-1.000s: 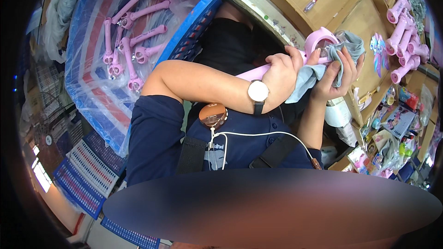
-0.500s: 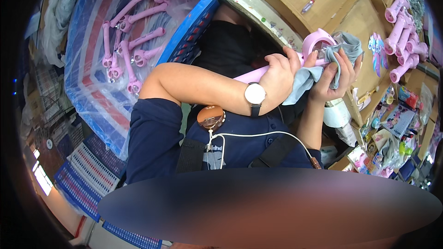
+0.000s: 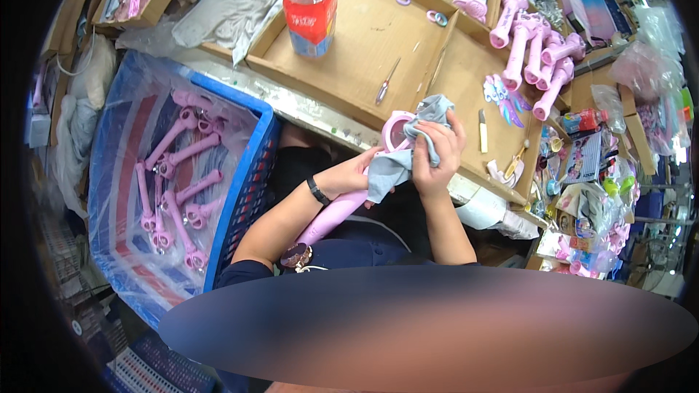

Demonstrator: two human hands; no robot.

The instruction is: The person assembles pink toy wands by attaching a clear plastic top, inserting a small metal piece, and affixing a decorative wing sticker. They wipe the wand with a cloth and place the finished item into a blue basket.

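Note:
My left hand [image 3: 351,176] is wrapped round a pink plastic wand [image 3: 333,217] with a ring-shaped head, just below that head. The wand's handle slants down and left towards my body. A grey cloth [image 3: 389,173] drapes over the neck and the right side of the ring. My right hand [image 3: 439,151] grips the cloth and presses it against the ring's edge. Part of the ring and the left fingertips are hidden under the cloth.
A blue crate [image 3: 272,120] lined with clear plastic stands left, with several pink wands inside. On the bench are a red bottle [image 3: 311,18], a screwdriver [image 3: 386,86], a knife [image 3: 482,132], scissors [image 3: 515,160] and a pile of pink handles [image 3: 535,47].
The whole view has shifted, bringing more of the bench and the red bottle into sight. My left forearm now reaches less across my body. Both hands keep hold of the wand and cloth.

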